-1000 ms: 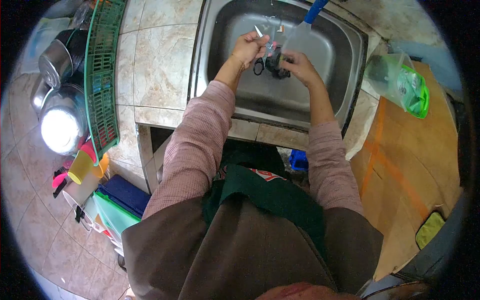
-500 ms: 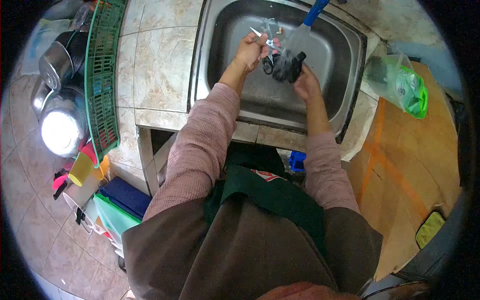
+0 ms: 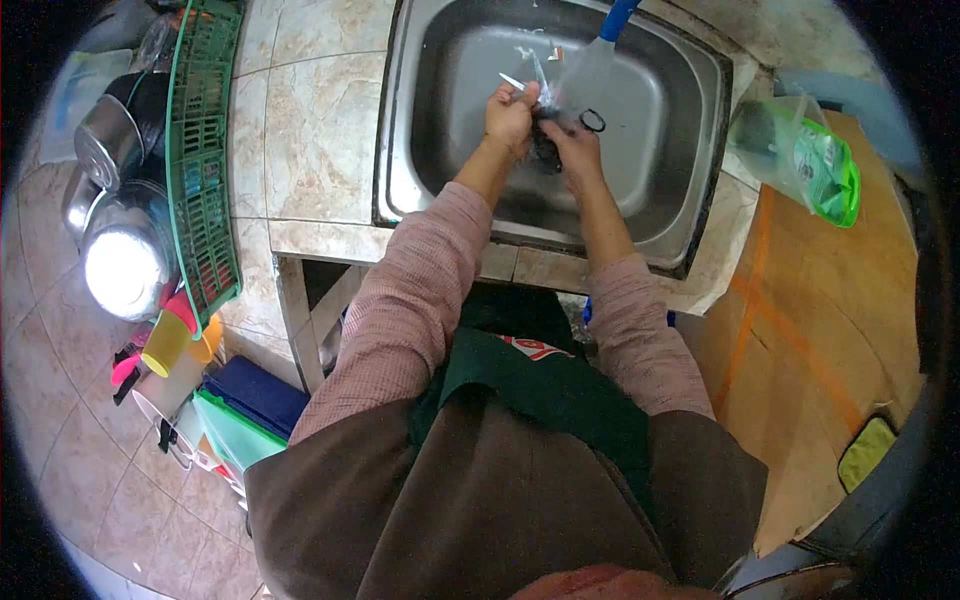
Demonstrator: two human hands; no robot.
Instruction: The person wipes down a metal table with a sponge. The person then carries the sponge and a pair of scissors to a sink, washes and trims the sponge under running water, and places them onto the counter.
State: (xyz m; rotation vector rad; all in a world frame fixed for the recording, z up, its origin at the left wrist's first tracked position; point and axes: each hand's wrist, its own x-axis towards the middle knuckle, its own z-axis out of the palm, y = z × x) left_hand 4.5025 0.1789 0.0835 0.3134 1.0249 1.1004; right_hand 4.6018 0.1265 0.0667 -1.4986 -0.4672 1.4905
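Observation:
Over the steel sink (image 3: 640, 205), water sprays down from a blue tap hose (image 3: 618, 18). My left hand (image 3: 511, 118) is closed around a pair of scissors; a blade (image 3: 512, 82) sticks out past the fingers to the upper left. One black handle ring (image 3: 592, 121) shows beyond my right hand. My right hand (image 3: 575, 152) is closed close beside the left, pressing a dark, wet thing (image 3: 545, 150), perhaps a scrubber, against the scissors. The fingertips are partly blurred by the water.
A green basket rack (image 3: 205, 150) stands at the left beside metal pots (image 3: 125, 250) and coloured cups (image 3: 165, 342). Right of the sink lie a clear container with a green rim (image 3: 800, 160) and brown cardboard (image 3: 790, 370). Small scraps (image 3: 556, 54) lie in the sink.
My right hand has moved left with the dark thing, up against my left hand. The scissors have turned, so a handle ring now points right instead of down.

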